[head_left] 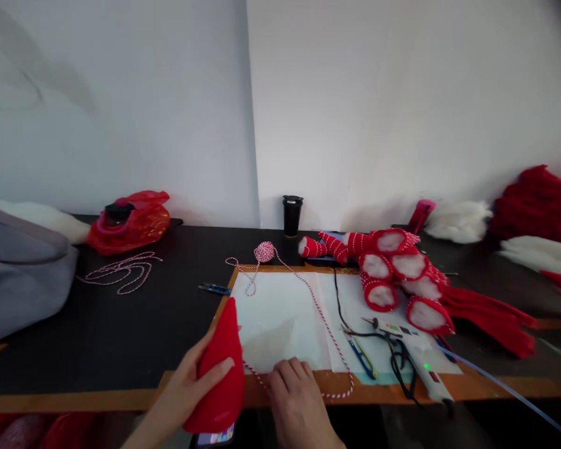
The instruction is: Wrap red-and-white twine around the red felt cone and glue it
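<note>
My left hand [194, 380] is wrapped round a plain red felt cone [222, 380], its pointed tip up, above the front edge of the table. Just right of the cone, my right hand [295, 396] is closed at the red-and-white twisted cord [320, 312]. The cord runs from beside the cone, past this hand, loops to the right and goes back over the white sheet [275, 324] to a cord ball [264, 252]. Whatever the fingertips of my right hand pinch is hidden. A phone [215, 436] shows partly below the cone.
Stuffed red cones wound with cord [378, 265] are piled at the right. Near them lie a glue gun [416, 355] with cable and a cutter [362, 357]. Snips [215, 288], loose cord [126, 271], a red bag [140, 221] and a black cup [292, 215] stand or lie farther off.
</note>
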{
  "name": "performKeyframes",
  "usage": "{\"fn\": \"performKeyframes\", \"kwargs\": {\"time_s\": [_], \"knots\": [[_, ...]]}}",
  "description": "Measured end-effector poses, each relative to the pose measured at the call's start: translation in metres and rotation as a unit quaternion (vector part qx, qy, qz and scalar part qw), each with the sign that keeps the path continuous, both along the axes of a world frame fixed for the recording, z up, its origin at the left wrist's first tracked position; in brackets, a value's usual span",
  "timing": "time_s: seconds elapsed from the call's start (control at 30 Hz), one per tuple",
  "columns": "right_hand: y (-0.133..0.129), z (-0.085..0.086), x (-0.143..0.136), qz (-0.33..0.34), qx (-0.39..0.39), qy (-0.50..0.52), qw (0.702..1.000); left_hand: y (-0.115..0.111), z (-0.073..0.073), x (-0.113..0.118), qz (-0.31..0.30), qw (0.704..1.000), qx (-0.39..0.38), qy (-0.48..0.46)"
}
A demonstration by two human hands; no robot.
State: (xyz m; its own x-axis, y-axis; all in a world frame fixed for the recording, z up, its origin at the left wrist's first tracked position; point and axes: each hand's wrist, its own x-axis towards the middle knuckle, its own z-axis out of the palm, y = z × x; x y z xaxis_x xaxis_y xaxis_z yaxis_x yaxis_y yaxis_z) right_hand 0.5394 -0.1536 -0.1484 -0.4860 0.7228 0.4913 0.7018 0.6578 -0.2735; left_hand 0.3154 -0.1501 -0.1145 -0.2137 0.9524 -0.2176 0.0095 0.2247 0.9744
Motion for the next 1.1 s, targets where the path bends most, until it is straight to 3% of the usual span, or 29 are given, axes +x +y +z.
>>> {"fn": "performKeyframes", "kwargs": {"time_s": [0.13, 0.23, 0.33, 0.4, 0.5, 0.57, 0.63, 0.7, 0.8, 0.9, 1.0, 1.1], "knots": [[0.006, -0.006, 0.013, -0.018, 0.014, 0.030, 0.999, -0.001, -0.005, 0.014, -0.016, 0.998, -0.015, -0.063], [0.008, -0.002, 0.020, -0.016, -0.022, 0.020, 0.999, 0.001, -0.007, 0.023, -0.022, 0.998, -0.014, -0.060], [0.009, 0.003, 0.019, -0.008, -0.003, -0.025, 1.000, 0.004, -0.010, 0.034, -0.001, 0.998, -0.004, -0.065], [0.008, 0.008, 0.026, -0.004, 0.011, 0.000, 1.000, 0.004, -0.011, 0.039, 0.017, 0.997, 0.002, -0.081], [0.005, 0.024, 0.069, -0.096, 0.047, 0.082, 0.991, 0.002, -0.007, 0.041, 0.027, 0.994, -0.014, -0.101], [0.002, 0.035, 0.115, -0.229, 0.093, 0.082, 0.965, 0.000, -0.001, 0.042, 0.022, 0.989, -0.049, -0.137], [-0.001, 0.040, 0.161, -0.405, 0.093, 0.067, 0.907, -0.002, 0.006, 0.045, 0.004, 0.974, -0.099, -0.205], [-0.001, 0.035, 0.197, -0.488, 0.008, 0.027, 0.872, -0.001, 0.013, 0.052, -0.025, 0.951, -0.141, -0.275], [0.002, 0.016, 0.224, -0.482, -0.126, -0.005, 0.867, 0.003, 0.019, 0.062, -0.064, 0.919, -0.172, -0.350], [0.006, 0.001, 0.228, -0.475, -0.183, 0.020, 0.860, 0.006, 0.018, 0.069, -0.084, 0.903, -0.173, -0.385], [0.002, -0.001, 0.226, -0.493, -0.171, 0.137, 0.842, 0.007, 0.010, 0.073, -0.077, 0.931, -0.141, -0.327], [-0.011, 0.008, 0.226, -0.549, -0.114, 0.273, 0.781, 0.009, 0.002, 0.078, -0.027, 0.978, -0.068, -0.193]]}}
